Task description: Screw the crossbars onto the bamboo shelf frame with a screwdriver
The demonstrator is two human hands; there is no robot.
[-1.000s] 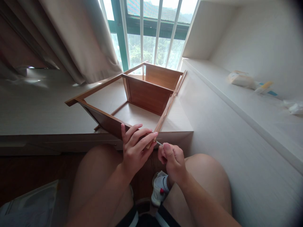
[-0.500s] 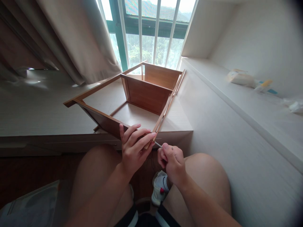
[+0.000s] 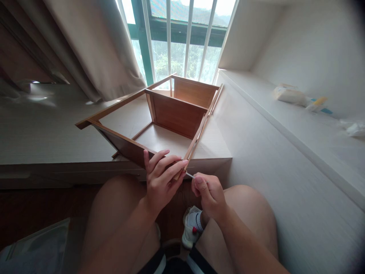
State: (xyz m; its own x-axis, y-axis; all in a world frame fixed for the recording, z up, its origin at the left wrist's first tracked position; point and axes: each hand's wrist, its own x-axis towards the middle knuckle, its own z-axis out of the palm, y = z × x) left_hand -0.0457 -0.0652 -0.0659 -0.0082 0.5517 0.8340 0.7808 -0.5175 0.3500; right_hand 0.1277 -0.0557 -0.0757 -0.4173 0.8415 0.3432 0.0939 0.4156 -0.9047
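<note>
A brown wooden shelf frame (image 3: 171, 114) lies on its side on a pale platform (image 3: 51, 140), its near corner jutting over the edge toward me. My left hand (image 3: 161, 180) grips that near corner, fingers pressed against the side rail. My right hand (image 3: 207, 194) is closed around a thin metal tool (image 3: 189, 176), whose tip meets the end of the rail just beside my left fingertips. Both hands hover above my bare knees.
A window with white bars (image 3: 182, 38) and a beige curtain (image 3: 94, 49) stand behind the frame. A white ledge (image 3: 285, 121) on the right carries small packets (image 3: 289, 94). A white shoe (image 3: 192, 228) shows between my legs, and a plastic bag (image 3: 34, 251) lies at lower left.
My right hand has turned slightly on the tool, its thumb shifting up and left. The left hand and the frame have stayed put.
</note>
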